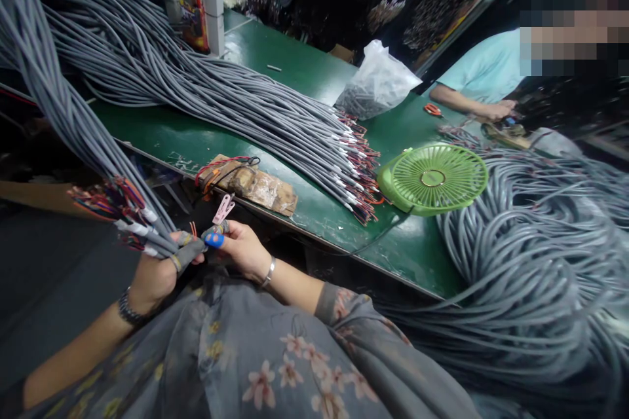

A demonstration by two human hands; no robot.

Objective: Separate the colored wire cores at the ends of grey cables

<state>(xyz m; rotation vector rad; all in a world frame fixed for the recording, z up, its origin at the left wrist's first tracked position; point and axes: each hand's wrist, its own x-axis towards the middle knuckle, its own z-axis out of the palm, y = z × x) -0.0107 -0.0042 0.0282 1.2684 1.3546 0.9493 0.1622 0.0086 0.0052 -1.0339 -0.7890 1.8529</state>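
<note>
My left hand (160, 268), with grey finger guards, is closed around the ends of a thick bundle of grey cables (59, 111) that hangs from the upper left. Their stripped coloured wire tips (115, 206) fan out just left of the hand. My right hand (240, 249) is pinched on a small pink tool (223, 209) with a blue-tipped finger guard, touching the left hand's fingers. Both hands sit in front of the green table's near edge, above my flowered lap.
A second sheaf of grey cables (275, 111) lies across the green table (162, 131), with a taped brown block (255, 186), a green fan (432, 178) and a plastic bag (376, 82). More cables (531, 275) pile at right. A co-worker's hand (498, 109) works at the far right.
</note>
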